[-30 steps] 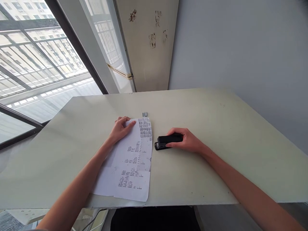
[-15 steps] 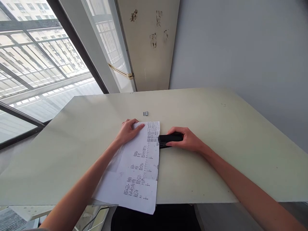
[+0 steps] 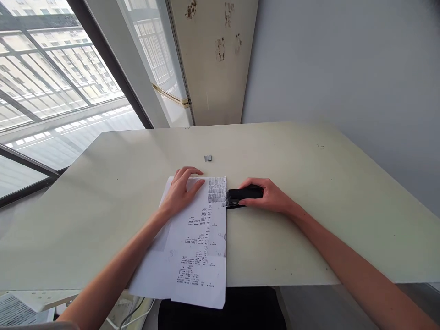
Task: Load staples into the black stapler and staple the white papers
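Note:
Printed sheets of paper [image 3: 192, 247] lie on the pale table, their lower edge hanging past its front edge. My left hand [image 3: 182, 190] rests flat on the upper left of the sheets, fingers apart. A black stapler [image 3: 244, 193] lies sideways at the right edge of the sheets, its front end at the paper's edge. My right hand [image 3: 264, 195] is wrapped round the stapler's rear part. Two small grey staple strips [image 3: 208, 158] sit on the table beyond the paper.
The table [image 3: 309, 238] reaches to a grey wall and a cabinet [image 3: 213, 82] at the back. A window stands at the left. Below the front edge are a dark seat [image 3: 220, 316], cables and papers at the lower left.
My left hand has spread more over the sheets, whose top left corner now shows. The sheets lie straighter and slightly further left. My right hand still holds the stapler at the paper's edge.

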{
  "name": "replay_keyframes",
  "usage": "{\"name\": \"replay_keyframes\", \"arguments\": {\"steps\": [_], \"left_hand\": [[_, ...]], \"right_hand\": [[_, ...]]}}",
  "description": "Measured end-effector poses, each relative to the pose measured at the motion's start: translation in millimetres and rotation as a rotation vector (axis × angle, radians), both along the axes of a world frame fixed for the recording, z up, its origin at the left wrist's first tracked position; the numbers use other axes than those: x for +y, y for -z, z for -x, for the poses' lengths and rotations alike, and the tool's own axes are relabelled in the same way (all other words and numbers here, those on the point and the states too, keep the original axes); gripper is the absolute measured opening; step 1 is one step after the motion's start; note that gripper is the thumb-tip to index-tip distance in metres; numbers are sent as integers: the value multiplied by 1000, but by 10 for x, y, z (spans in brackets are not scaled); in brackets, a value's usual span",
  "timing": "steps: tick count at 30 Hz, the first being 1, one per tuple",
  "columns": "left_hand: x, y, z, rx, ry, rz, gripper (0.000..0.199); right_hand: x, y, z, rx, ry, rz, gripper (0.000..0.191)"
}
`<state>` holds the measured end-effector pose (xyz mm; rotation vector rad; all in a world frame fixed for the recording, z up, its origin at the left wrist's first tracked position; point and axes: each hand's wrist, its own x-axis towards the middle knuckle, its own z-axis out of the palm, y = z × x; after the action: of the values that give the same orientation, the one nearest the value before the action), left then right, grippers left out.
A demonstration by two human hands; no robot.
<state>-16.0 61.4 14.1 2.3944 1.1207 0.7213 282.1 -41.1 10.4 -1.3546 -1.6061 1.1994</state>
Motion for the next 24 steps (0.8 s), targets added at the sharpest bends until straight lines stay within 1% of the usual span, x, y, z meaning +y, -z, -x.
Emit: {"name": "replay_keyframes", "arguments": {"steps": [3,4,6,8,11,14,18,24], "left_hand": [[-127,-92,48,20,314,-16,21],[-172,-120,71,35,396,-16,21],[-265,-158,121,72,501,-15,22],[-357,-161,165,118,559,-22,26],[-470,-111,191,193,612,-55,39],[-541,-43,155,243,606,-94,49],[-603,2,43,247,564,-121,51],[-694,13,-75,266,521,-139,50]], "right_hand": [[-7,5,-4,-5,-4,-6,36],[-8,5,-4,-6,-3,-8,36],[-8,8,-3,-3,-2,-10,36],[-6,14,-4,-1,-5,-14,37],[-2,27,-8,-1,-5,-18,38],[2,33,-12,-5,-8,-33,38],[5,33,-5,-26,-2,-53,39],[-33,-9,10,-66,-1,-73,39]]}}
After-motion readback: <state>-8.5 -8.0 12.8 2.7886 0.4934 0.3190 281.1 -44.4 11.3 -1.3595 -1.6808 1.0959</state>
